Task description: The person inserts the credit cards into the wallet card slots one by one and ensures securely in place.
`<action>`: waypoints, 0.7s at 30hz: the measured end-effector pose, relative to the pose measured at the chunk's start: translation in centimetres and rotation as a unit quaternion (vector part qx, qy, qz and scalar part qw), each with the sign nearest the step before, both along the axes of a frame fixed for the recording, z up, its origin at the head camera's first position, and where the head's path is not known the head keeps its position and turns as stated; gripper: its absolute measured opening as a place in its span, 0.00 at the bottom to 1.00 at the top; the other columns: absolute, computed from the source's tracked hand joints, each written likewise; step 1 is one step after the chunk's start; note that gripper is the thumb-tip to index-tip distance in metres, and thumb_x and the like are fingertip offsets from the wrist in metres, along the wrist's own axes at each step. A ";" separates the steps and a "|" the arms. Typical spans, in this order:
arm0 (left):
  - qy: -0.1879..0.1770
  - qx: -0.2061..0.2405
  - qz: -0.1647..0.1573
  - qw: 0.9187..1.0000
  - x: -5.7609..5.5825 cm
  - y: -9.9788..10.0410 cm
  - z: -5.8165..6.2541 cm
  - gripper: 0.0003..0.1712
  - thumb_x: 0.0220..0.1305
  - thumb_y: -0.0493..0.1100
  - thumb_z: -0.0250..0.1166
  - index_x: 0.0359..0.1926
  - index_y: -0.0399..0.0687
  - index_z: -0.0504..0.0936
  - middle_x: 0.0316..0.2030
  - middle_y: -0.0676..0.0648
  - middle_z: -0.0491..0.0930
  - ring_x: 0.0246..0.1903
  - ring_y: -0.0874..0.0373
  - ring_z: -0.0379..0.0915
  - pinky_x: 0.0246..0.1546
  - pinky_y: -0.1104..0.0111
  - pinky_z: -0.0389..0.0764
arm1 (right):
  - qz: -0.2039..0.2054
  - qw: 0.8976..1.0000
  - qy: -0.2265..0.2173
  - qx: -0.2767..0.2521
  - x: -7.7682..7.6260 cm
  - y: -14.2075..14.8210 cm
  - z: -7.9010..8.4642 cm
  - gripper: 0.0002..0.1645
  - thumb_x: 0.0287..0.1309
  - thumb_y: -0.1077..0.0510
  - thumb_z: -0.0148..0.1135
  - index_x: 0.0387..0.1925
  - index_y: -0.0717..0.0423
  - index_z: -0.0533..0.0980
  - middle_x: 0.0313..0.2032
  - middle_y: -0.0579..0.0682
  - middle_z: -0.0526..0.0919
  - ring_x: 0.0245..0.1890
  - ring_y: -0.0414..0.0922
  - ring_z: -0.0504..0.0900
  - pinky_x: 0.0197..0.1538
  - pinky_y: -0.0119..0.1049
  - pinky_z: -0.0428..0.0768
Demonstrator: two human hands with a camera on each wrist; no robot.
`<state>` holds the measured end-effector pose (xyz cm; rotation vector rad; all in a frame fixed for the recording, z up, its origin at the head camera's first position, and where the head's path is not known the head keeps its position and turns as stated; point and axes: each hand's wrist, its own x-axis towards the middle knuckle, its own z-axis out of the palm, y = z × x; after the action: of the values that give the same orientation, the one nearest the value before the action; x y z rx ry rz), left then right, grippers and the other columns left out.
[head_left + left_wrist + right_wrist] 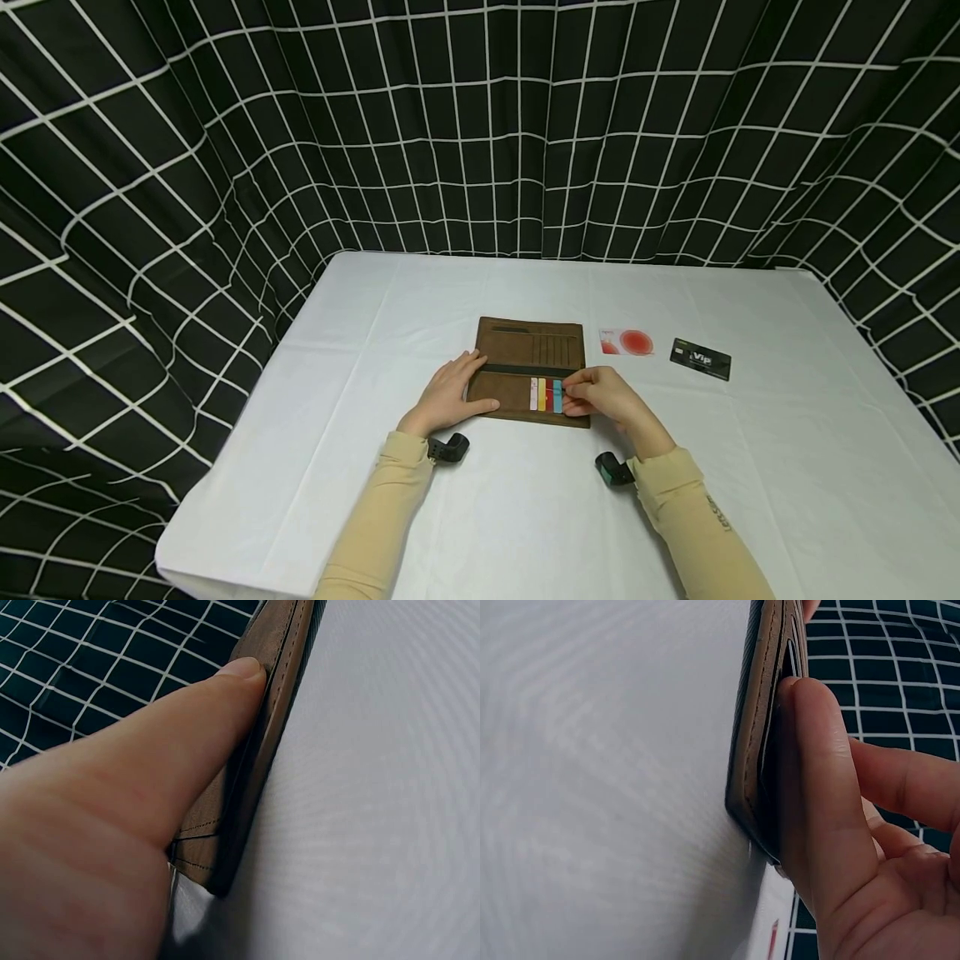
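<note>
A brown wallet (506,387) lies unfolded on the white-covered table. Several cards stand side by side in its lower right slots: a whitish one, a yellow one (542,395), a red one and a blue card (557,400) nearest the right hand. My left hand (446,395) rests on the wallet's left side, its thumb (217,701) straight along the front edge and its fingers at the fold. With thumb and fingertips, my right hand (603,395) pinches the blue card at its right edge. In the right wrist view the right hand's digits hide most of the pocket.
Right of the wallet lies a white card with a red circle (636,342). Farther right is a black card marked Vip (701,359). A black curtain with a white grid (480,125) surrounds the back and sides of the table (525,533).
</note>
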<state>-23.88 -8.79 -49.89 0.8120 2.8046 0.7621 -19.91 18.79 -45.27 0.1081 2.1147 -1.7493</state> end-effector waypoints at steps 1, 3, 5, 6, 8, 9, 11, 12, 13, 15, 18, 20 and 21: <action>0.000 0.000 0.000 1.000 0.0 0.0 0.0 0.51 0.54 0.72 0.56 0.71 0.52 0.53 0.70 0.50 0.47 0.69 0.57 0.36 0.66 0.61 0.40 | 0.004 1.000 0.002 0.002 0.0 0.0 0.0 0.15 0.63 0.71 0.47 0.47 0.81 0.67 0.31 0.62 0.79 0.28 0.45 0.81 0.37 0.38 0.82; 0.000 0.003 0.001 1.000 0.0 0.0 0.0 0.50 0.54 0.71 0.56 0.71 0.52 0.53 0.70 0.49 0.47 0.69 0.56 0.36 0.66 0.61 0.40 | 0.006 1.000 0.005 0.004 0.0 0.0 0.1 0.15 0.63 0.71 0.46 0.47 0.81 0.67 0.31 0.62 0.79 0.28 0.46 0.81 0.37 0.38 0.82; 0.000 0.006 0.001 1.000 0.1 0.0 0.0 0.50 0.54 0.71 0.57 0.71 0.52 0.54 0.70 0.49 0.47 0.69 0.56 0.37 0.66 0.60 0.40 | 0.010 1.000 0.009 0.006 0.1 0.0 0.2 0.15 0.64 0.71 0.46 0.48 0.82 0.67 0.32 0.63 0.79 0.29 0.46 0.81 0.37 0.38 0.82; 0.000 0.006 0.002 1.000 0.1 0.0 0.0 0.50 0.54 0.71 0.57 0.71 0.52 0.54 0.70 0.49 0.47 0.69 0.56 0.37 0.66 0.60 0.40 | 0.012 1.000 0.011 0.008 0.1 -0.1 0.3 0.15 0.64 0.71 0.46 0.48 0.82 0.67 0.32 0.63 0.79 0.29 0.46 0.81 0.37 0.38 0.82; -0.003 0.003 0.003 1.000 0.1 0.0 0.1 0.50 0.55 0.71 0.57 0.71 0.53 0.53 0.70 0.50 0.47 0.69 0.56 0.36 0.66 0.61 0.40 | 0.011 1.000 0.010 0.009 0.1 -0.1 0.4 0.15 0.64 0.71 0.47 0.48 0.81 0.67 0.32 0.64 0.79 0.29 0.46 0.81 0.37 0.39 0.82; -0.004 0.002 0.004 1.000 0.2 0.0 0.2 0.50 0.55 0.71 0.57 0.71 0.53 0.53 0.70 0.50 0.47 0.69 0.56 0.36 0.66 0.61 0.40 | 0.011 1.000 0.011 0.011 0.1 -0.2 0.4 0.15 0.64 0.71 0.47 0.48 0.81 0.67 0.32 0.64 0.79 0.29 0.46 0.81 0.37 0.39 0.82; -0.005 -0.003 0.006 1.000 0.2 0.0 0.3 0.50 0.55 0.71 0.57 0.71 0.53 0.53 0.71 0.50 0.47 0.69 0.57 0.36 0.66 0.62 0.39 | 0.012 1.000 0.012 0.013 0.1 -0.2 0.5 0.15 0.64 0.71 0.47 0.47 0.81 0.67 0.32 0.63 0.79 0.29 0.46 0.81 0.37 0.39 0.82; -0.006 -0.004 0.007 1.000 0.2 0.0 0.3 0.50 0.55 0.71 0.57 0.71 0.53 0.53 0.71 0.51 0.46 0.69 0.58 0.35 0.66 0.62 0.39 | 0.012 1.000 0.013 0.014 0.1 -0.2 0.5 0.15 0.63 0.71 0.47 0.47 0.81 0.67 0.32 0.63 0.79 0.29 0.46 0.81 0.37 0.39 0.82; -0.006 -0.005 0.008 1.000 0.2 0.1 0.3 0.50 0.55 0.70 0.57 0.71 0.53 0.53 0.71 0.51 0.46 0.69 0.58 0.35 0.66 0.63 0.39 | 0.013 1.000 0.015 0.014 0.1 -0.2 0.5 0.14 0.63 0.71 0.47 0.47 0.81 0.67 0.31 0.63 0.79 0.29 0.46 0.81 0.37 0.39 0.82; -0.007 -0.003 0.008 1.000 0.2 0.1 0.3 0.50 0.55 0.70 0.57 0.71 0.53 0.53 0.71 0.51 0.46 0.69 0.58 0.35 0.66 0.63 0.39 | 0.014 1.000 0.017 0.014 0.1 -0.2 0.5 0.14 0.63 0.71 0.47 0.46 0.81 0.68 0.31 0.63 0.79 0.29 0.46 0.81 0.36 0.38 0.82; -0.005 0.000 0.006 1.000 0.2 0.1 0.1 0.50 0.55 0.70 0.57 0.71 0.53 0.53 0.70 0.50 0.47 0.69 0.58 0.35 0.66 0.62 0.39 | 0.014 1.000 0.017 0.012 0.1 -0.1 0.3 0.14 0.63 0.71 0.47 0.46 0.81 0.68 0.31 0.63 0.79 0.29 0.46 0.81 0.36 0.38 0.82; -0.004 0.002 0.004 1.000 0.2 0.1 0.0 0.50 0.55 0.71 0.56 0.71 0.53 0.53 0.71 0.50 0.47 0.69 0.57 0.35 0.66 0.62 0.39 | 0.012 1.000 0.015 0.010 0.2 0.0 0.2 0.14 0.63 0.71 0.47 0.47 0.81 0.68 0.31 0.62 0.79 0.29 0.46 0.81 0.36 0.38 0.82; -0.003 0.002 0.003 1.000 0.1 0.1 0.0 0.50 0.55 0.71 0.56 0.71 0.53 0.53 0.71 0.50 0.47 0.69 0.57 0.35 0.66 0.61 0.39 | 0.009 1.000 0.013 0.008 0.2 0.1 0.2 0.15 0.63 0.71 0.47 0.47 0.81 0.68 0.31 0.62 0.79 0.29 0.46 0.81 0.36 0.38 0.82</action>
<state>-23.74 -8.72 -49.89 0.8012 2.8026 0.7709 -19.72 18.84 -45.11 0.0704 2.1413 -1.7319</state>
